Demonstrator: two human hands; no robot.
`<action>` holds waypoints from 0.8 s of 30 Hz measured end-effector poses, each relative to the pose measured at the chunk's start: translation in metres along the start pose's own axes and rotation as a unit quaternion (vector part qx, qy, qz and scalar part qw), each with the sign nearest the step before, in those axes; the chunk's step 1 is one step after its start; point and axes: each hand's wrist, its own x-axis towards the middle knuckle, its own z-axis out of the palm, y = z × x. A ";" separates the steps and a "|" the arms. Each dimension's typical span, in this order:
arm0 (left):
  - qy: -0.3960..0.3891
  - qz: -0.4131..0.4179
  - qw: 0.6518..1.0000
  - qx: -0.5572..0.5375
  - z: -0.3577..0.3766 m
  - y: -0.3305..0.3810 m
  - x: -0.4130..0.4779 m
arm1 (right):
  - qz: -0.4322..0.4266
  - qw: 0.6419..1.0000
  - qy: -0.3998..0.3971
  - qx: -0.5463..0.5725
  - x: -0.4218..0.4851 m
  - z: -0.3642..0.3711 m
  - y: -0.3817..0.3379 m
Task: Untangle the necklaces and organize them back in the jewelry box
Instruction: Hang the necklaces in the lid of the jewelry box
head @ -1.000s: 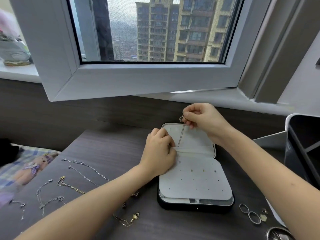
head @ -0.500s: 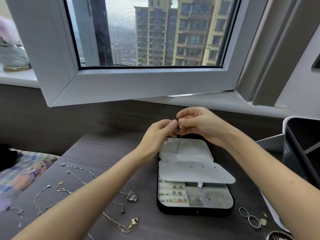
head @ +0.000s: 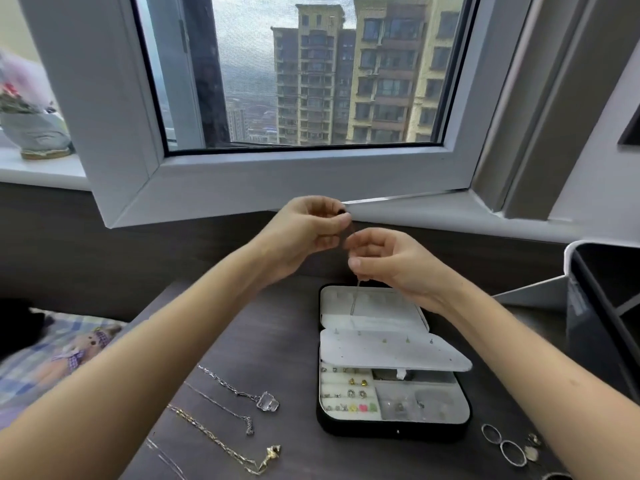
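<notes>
Left hand (head: pixel 308 230) and right hand (head: pixel 391 261) pinch 1 necklace (head: pixel 353 304).

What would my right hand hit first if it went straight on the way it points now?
Probably the left hand: the right hand points up and leftward, and the left sits just beyond it, both pinching the thin silver chain necklace. Relative depth is unclear.

Soft grey daylight comes in through the window (head: pixel 311 81), leaving the dark desk (head: pixel 277 341) dim with faint shadows; wide-angle bending warps the edges, and the left side blurs.
</notes>
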 end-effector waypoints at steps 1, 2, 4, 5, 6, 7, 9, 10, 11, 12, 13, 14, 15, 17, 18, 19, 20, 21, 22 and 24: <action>-0.011 0.004 1.000 0.013 -0.002 0.005 0.000 | -0.004 1.000 0.006 -0.006 0.000 0.001 0.002; -0.018 0.007 0.999 0.027 -0.003 0.010 -0.001 | -0.007 1.000 0.011 -0.013 0.000 0.001 0.003; -0.026 0.009 0.998 0.050 -0.005 0.019 -0.002 | -0.007 0.999 0.018 -0.032 0.000 0.001 0.005; -0.027 0.011 0.998 0.057 -0.005 0.023 -0.002 | -0.005 0.999 0.023 -0.039 0.000 0.002 0.006; -0.026 0.017 0.998 0.062 -0.005 0.027 -0.002 | -0.002 0.999 0.030 -0.044 0.000 0.003 0.007; -0.023 0.027 0.997 0.068 -0.005 0.031 -0.002 | -0.001 0.998 0.038 -0.045 0.001 0.005 0.008; -0.010 0.052 0.996 0.073 -0.005 0.042 0.000 | -0.002 0.997 0.058 -0.042 0.003 0.008 0.010; 0.001 0.065 0.995 0.071 -0.005 0.048 0.000 | -0.004 0.997 0.069 -0.043 0.003 0.009 0.010; 0.014 0.078 0.995 0.068 -0.005 0.054 0.001 | -0.006 0.996 0.079 -0.043 0.004 0.009 0.010; 0.028 0.090 0.993 0.066 -0.005 0.060 0.001 | -0.006 0.996 0.085 -0.041 0.003 0.008 0.009; 0.042 0.102 0.991 0.070 -0.005 0.065 0.001 | -0.003 0.995 0.087 -0.038 0.003 0.006 0.008; 0.055 0.112 0.989 0.079 -0.006 0.070 0.001 | 0.001 0.996 0.085 -0.036 0.001 0.004 0.008; 0.067 0.118 0.987 0.090 -0.006 0.073 0.000 | 0.007 0.996 0.078 -0.034 -0.002 0.002 0.007; 0.092 0.122 0.983 0.103 -0.009 0.075 -0.001 | 0.022 0.998 0.055 -0.026 -0.008 -0.001 0.008; 0.104 0.120 0.981 0.108 -0.011 0.074 -0.002 | 0.031 0.998 0.045 -0.025 -0.012 -0.003 0.008; 0.114 0.118 0.980 0.112 -0.014 0.073 -0.002 | 0.041 0.998 0.037 -0.028 -0.015 -0.005 0.008; 0.122 0.117 0.978 0.119 -0.016 0.071 -0.003 | 0.051 0.998 0.032 -0.031 -0.019 -0.007 0.008; 0.130 0.117 0.976 0.126 -0.019 0.069 -0.004 | 0.059 0.997 0.029 -0.032 -0.023 -0.008 0.008; 0.138 0.116 0.975 0.132 -0.021 0.066 -0.006 | 0.064 0.997 0.029 -0.029 -0.027 -0.010 0.008; 0.158 0.116 0.971 0.135 -0.024 0.060 -0.009 | 0.072 0.997 0.033 -0.011 -0.036 -0.014 0.009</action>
